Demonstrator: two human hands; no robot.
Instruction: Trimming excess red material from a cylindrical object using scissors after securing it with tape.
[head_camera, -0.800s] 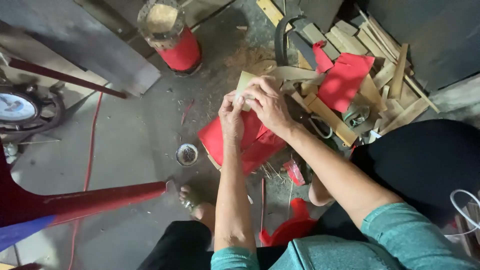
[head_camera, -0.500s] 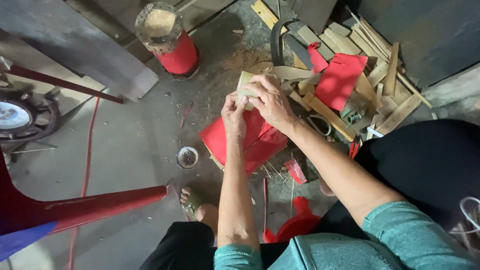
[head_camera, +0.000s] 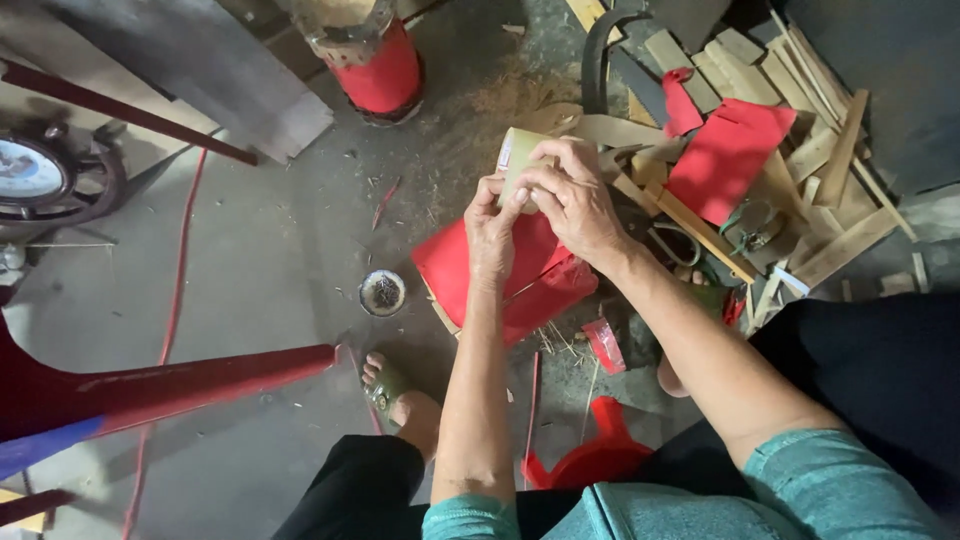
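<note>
Head view: we are gripping a pale bamboo tube (head_camera: 518, 160) with both left hand (head_camera: 492, 232) and right hand (head_camera: 572, 195), fingers closed around it, directly above the red paper stack (head_camera: 470, 268).

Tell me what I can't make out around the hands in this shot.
Head view only:
- Pale cylinder: mostly covered by the left hand and right hand; its far end is hidden.
- Red can: top cut off by the upper edge.
- Red sheets: partly hidden behind the left forearm.
</note>
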